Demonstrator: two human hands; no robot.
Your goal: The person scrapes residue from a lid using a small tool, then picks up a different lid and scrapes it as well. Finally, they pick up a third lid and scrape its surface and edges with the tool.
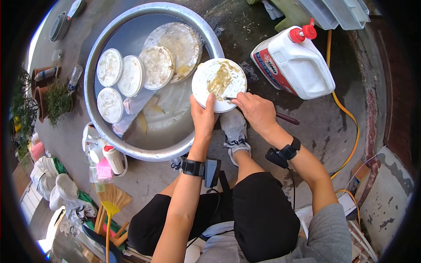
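Note:
My left hand (204,116) grips a round white lid (237,79) at its near edge, thumb on top. Yellow-brown residue is smeared over the middle of the lid. My right hand (256,110) is closed around a thin tool, whose small dark tip (228,98) rests on the lid's right lower part. Beyond that hand a dark brown handle (288,118) sticks out; most of the tool is hidden by the fingers. Left of the lid stands a large metal basin (92,103) of cloudy water, holding several stained round lids (110,67).
A white jug with a red pump (302,65) stands right of the basin, near a yellow hose (351,114). Cups and bottles (113,158) sit at the basin's lower left, beside a straw broom (109,204). Potted plants (59,103) line the far left.

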